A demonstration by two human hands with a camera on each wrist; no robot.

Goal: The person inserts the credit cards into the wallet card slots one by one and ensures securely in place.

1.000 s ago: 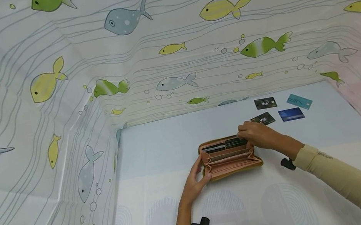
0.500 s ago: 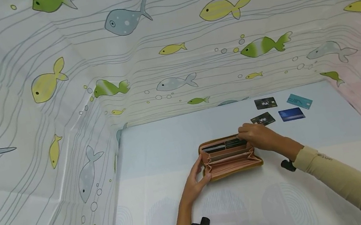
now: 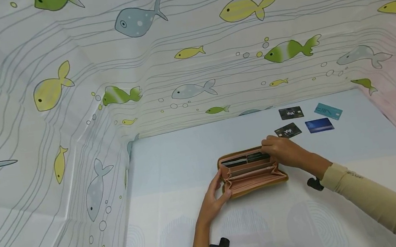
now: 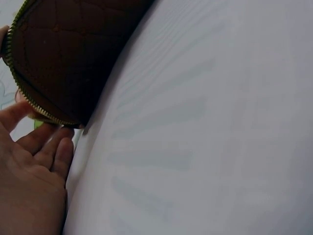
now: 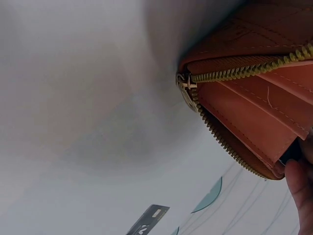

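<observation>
A brown zip-around wallet (image 3: 257, 178) stands unzipped on the table, its pink lining and compartments facing up. My left hand (image 3: 211, 201) holds its left end, thumb at the front edge and fingers behind; the left wrist view shows the quilted outer side (image 4: 68, 49) above those fingers. Dark cards (image 3: 234, 162) sit in slots along the far inner wall. At the far right corner, my right hand (image 3: 282, 150) pinches a dark card (image 5: 292, 153) at the slots. Most of that card is hidden by the hand and lining.
Beyond the wallet at the right lie two black VIP cards (image 3: 291, 113), a teal card (image 3: 328, 111) and a blue card (image 3: 319, 125). The nearer black card (image 3: 288, 130) is close to the right hand. Fish-patterned sheeting (image 3: 190, 69) rises behind the table and along its sides.
Almost nothing differs. The right hand has shifted very slightly at the wallet's far right corner; the left hand, the wallet and the loose cards keep their places.
</observation>
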